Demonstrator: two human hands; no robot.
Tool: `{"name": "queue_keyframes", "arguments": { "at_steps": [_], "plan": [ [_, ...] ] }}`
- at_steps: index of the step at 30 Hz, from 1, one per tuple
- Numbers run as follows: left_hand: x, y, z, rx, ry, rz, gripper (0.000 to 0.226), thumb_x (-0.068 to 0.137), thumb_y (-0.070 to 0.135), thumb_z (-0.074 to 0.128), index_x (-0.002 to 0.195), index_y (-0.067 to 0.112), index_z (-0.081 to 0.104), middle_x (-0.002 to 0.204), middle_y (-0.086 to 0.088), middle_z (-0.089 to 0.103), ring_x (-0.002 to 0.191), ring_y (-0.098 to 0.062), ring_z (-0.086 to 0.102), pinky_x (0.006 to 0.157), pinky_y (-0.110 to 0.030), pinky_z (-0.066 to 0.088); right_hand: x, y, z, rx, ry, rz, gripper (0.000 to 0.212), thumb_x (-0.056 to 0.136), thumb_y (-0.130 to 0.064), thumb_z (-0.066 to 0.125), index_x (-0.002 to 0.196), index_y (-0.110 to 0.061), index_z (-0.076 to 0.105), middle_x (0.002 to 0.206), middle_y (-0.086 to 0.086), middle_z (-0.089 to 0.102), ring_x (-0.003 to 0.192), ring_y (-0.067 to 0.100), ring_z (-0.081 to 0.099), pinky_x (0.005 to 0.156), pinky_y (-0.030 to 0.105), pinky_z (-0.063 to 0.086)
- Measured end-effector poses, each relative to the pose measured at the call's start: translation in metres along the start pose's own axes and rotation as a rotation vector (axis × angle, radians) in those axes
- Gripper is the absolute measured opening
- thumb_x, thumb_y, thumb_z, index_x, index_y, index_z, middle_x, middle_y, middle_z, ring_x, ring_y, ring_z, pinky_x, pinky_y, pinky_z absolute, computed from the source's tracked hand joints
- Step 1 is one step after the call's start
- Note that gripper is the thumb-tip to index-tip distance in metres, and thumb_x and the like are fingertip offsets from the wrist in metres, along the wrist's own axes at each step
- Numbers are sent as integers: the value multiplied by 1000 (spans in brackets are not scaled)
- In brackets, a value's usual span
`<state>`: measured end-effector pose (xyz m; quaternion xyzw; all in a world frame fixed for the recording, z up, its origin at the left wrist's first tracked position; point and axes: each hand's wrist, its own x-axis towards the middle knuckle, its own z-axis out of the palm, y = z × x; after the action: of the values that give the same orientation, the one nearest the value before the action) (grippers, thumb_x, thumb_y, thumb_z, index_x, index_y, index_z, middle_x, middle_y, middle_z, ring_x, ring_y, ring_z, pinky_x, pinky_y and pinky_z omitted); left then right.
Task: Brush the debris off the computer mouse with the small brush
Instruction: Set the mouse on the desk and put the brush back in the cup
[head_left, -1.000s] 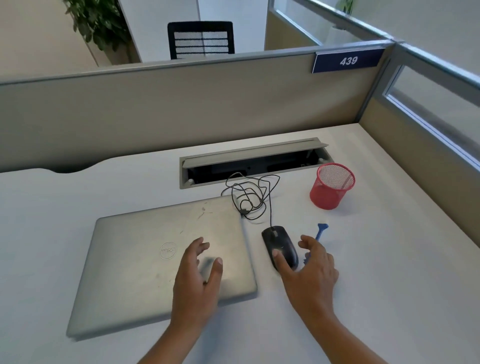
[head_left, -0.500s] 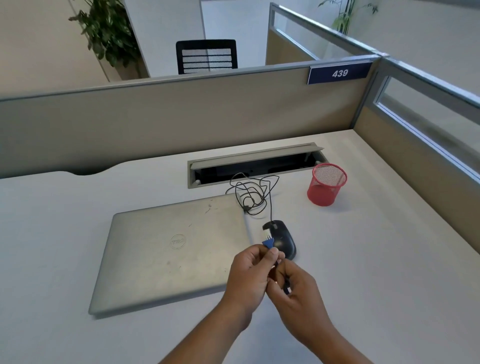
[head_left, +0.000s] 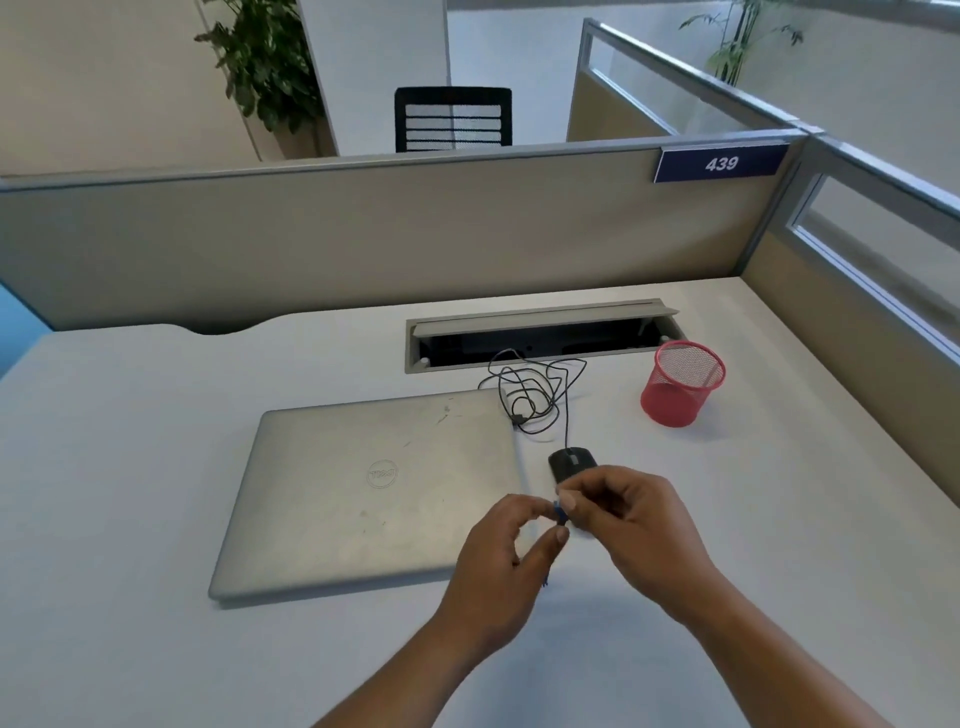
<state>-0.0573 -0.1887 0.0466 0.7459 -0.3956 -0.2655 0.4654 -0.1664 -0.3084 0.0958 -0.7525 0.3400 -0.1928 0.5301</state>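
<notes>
A black wired computer mouse (head_left: 569, 462) lies on the white desk just right of the laptop, its rear partly hidden by my right hand. A small blue brush (head_left: 560, 514) is pinched between the fingertips of both hands, mostly hidden; a bit of blue also shows below my left hand. My left hand (head_left: 506, 561) holds the brush from the left, above the laptop's front right corner. My right hand (head_left: 631, 519) grips it from the right, directly in front of the mouse. The brush is close to the mouse but apart from it.
A shut silver laptop (head_left: 363, 493) lies left of the mouse. The mouse's tangled black cable (head_left: 535, 389) runs back to an open cable tray (head_left: 535, 338). A red mesh pen cup (head_left: 680, 384) stands at the right. Partition walls (head_left: 363, 239) border the desk at the back and right.
My right hand picked the blue brush up from the desk right of the mouse and both hands met on it. They now hold it slightly apart, just in front of the mouse.
</notes>
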Motion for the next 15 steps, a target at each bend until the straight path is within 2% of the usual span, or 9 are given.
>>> {"name": "queue_keyframes", "arguments": {
  "at_steps": [2, 3, 5, 7, 12, 15],
  "plan": [
    [-4, -16, -6, 143, 86, 15, 55, 90, 57, 52, 140, 39, 42, 134, 29, 54, 121, 10, 48, 99, -19, 43, 6, 0, -5, 20, 54, 12, 17, 87, -8, 73, 79, -22, 77, 72, 2, 76, 58, 10, 68, 61, 18, 57],
    [-6, -27, -10, 294, 138, 49, 63, 91, 55, 51, 147, 31, 37, 141, 22, 51, 127, 3, 47, 104, -24, 40, 9, 0, -9, 32, 84, 14, 18, 87, -7, 73, 78, -22, 76, 70, 6, 75, 54, 12, 65, 59, 21, 58],
    [-11, -51, -21, 584, 184, 94, 65, 94, 48, 48, 149, 15, 40, 148, 2, 51, 135, -17, 47, 112, -36, 37, 18, 0, -23, 7, 134, -11, 18, 88, -8, 73, 79, -24, 76, 71, 6, 76, 57, 20, 68, 63, 26, 60],
    [-16, -72, -30, 763, 153, 29, 63, 96, 45, 40, 144, 6, 47, 151, -11, 48, 140, -28, 43, 117, -42, 30, 29, 1, -41, -20, 166, -37, 19, 89, -11, 72, 82, -28, 76, 75, 0, 78, 64, 20, 72, 66, 28, 63],
    [-28, -97, -36, 782, 208, -68, 70, 101, 48, 17, 133, 2, 60, 146, -14, 53, 137, -33, 47, 115, -39, 23, 65, -3, -96, -107, 264, -65, 27, 90, -7, 70, 75, -29, 76, 70, -7, 78, 65, 16, 73, 65, 32, 62],
    [-28, -101, -33, 755, 244, -65, 74, 101, 50, 14, 131, 1, 61, 145, -14, 54, 136, -33, 48, 116, -33, 15, 99, -8, -133, -228, 389, -55, 16, 88, -6, 70, 80, -19, 76, 63, -5, 75, 59, 12, 74, 66, 33, 65]
  ]
}}
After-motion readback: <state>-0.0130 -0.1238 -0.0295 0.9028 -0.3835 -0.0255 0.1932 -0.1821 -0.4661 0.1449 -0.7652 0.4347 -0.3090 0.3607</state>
